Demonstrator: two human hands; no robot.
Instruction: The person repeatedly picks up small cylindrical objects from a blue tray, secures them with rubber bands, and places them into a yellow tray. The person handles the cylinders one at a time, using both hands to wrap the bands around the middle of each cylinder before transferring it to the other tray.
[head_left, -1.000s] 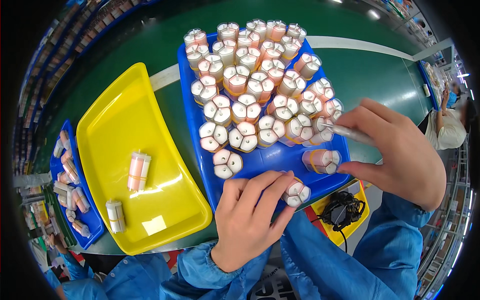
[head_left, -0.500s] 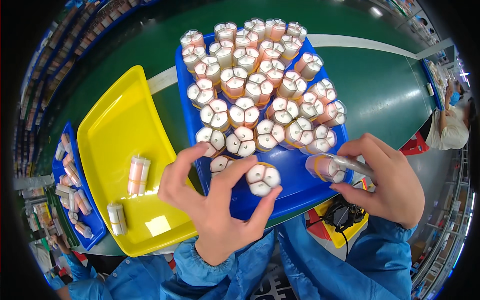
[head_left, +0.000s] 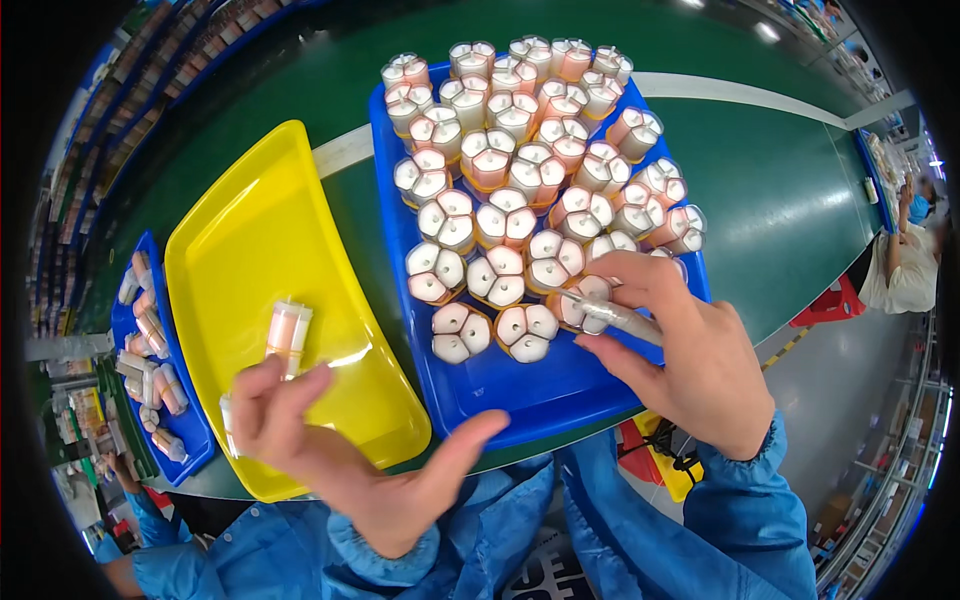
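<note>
- Holding a slim silvery tool (head_left: pixel 630 320) in the right hand (head_left: pixel 700 365), with thumb and forefinger set apart around a three-cylinder bundle (head_left: pixel 572 312) — leaving it impossible to tell any firm grip on the bundle itself.
- Crossing that bundle's white end with the slanting tool, at the right end of the nearest row in the large blue tray (head_left: pixel 520 405), just beside two others.
- Spreading the left hand (head_left: pixel 365 490) wide, with thumb far from fingers, and showing nothing in its grasp.
- Hovering with blurred left fingertips at the lower end of a banded bundle (head_left: pixel 289 325) in the yellow tray (head_left: pixel 240 260) — hiding any touch from view.
- Covering most of a second banded bundle (head_left: pixel 227 420) there with the same hand.
- Facing close rows of upright bundles (head_left: pixel 505 218), with white ends up, across the large blue tray beyond the fingers.
- Having loose cylinders (head_left: pixel 150 330) in a small blue tray (head_left: pixel 195 420) farther left.
- Leaning over a green table (head_left: pixel 760 180) in blue sleeves (head_left: pixel 750 520).
- Sharing the room with a pale-topped person (head_left: pixel 897 270), far right.
</note>
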